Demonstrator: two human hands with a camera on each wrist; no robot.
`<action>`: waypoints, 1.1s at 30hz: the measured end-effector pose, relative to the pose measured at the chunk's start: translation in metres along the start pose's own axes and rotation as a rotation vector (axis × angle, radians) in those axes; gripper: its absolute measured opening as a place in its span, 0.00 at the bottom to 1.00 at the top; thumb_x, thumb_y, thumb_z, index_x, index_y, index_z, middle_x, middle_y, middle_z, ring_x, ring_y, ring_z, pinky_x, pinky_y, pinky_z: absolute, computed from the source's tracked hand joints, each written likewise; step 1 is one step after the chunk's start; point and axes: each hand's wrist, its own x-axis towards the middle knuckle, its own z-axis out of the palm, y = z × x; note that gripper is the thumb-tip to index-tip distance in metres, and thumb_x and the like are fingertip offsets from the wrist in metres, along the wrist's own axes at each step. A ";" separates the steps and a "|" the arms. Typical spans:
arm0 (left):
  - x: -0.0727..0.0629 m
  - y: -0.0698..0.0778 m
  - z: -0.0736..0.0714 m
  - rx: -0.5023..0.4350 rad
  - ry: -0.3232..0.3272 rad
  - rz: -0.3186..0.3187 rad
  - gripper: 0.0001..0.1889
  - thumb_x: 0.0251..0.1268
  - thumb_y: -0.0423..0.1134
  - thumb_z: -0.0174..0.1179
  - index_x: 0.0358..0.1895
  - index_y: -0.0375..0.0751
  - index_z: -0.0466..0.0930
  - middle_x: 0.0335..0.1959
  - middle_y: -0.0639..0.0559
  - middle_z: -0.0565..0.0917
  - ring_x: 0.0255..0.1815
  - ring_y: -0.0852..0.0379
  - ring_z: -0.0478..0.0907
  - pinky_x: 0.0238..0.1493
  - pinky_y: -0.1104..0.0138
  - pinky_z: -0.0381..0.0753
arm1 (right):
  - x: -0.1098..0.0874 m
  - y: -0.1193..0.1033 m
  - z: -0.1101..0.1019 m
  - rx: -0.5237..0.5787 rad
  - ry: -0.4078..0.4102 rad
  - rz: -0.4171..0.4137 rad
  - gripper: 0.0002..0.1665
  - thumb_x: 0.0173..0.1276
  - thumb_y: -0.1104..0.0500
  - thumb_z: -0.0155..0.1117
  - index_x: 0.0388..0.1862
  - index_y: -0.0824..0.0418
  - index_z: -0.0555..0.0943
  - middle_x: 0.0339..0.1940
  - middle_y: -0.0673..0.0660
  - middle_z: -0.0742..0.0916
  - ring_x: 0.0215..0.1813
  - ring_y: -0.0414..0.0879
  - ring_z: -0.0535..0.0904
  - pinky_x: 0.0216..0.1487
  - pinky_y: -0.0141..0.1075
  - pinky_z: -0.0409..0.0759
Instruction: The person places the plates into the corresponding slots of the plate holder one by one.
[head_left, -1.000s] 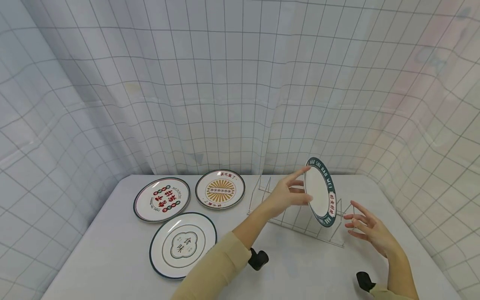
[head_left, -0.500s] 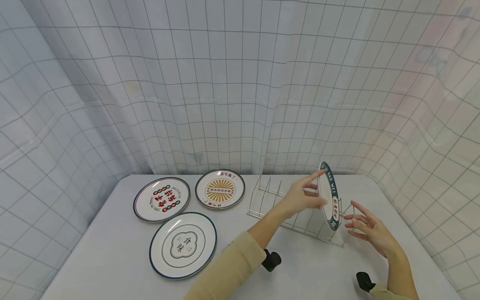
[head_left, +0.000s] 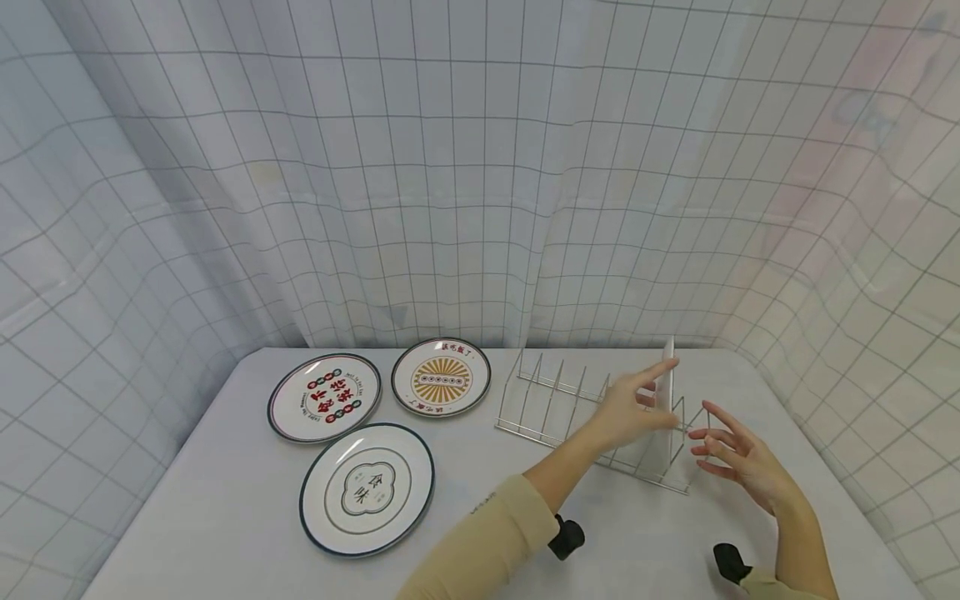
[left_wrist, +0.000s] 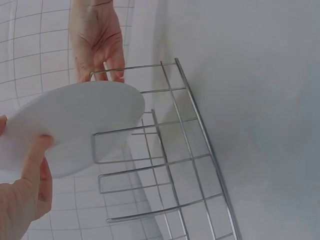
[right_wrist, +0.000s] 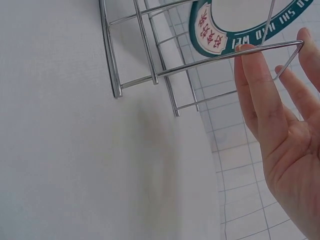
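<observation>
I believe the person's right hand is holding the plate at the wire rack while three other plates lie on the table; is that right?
Not quite: the head view shows the left hand holding the plate at the wire rack, with the right hand at the rack's end. The three other plates do lie on the table.

- Here on the worktop (head_left: 225, 517), at left, we have the rear-left plate (head_left: 324, 398), the front plate (head_left: 367, 490) just before it, the middle plate (head_left: 441, 377) to its right.
- Over right we find the rack (left_wrist: 212, 155), cloth (head_left: 480, 208) behind!
- Near its right end, we see the fourth plate (left_wrist: 85, 120) between prongs: left hand (head_left: 633, 412) on its left, right hand (head_left: 738, 458) beyond, at the rack's end.
</observation>
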 end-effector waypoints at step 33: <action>-0.019 -0.030 0.007 0.010 0.016 -0.002 0.37 0.53 0.44 0.66 0.66 0.69 0.60 0.59 0.55 0.70 0.53 0.63 0.70 0.42 0.73 0.74 | -0.001 0.004 -0.001 0.001 0.010 0.017 0.34 0.73 0.65 0.42 0.74 0.50 0.45 0.49 0.46 0.80 0.47 0.37 0.78 0.47 0.31 0.79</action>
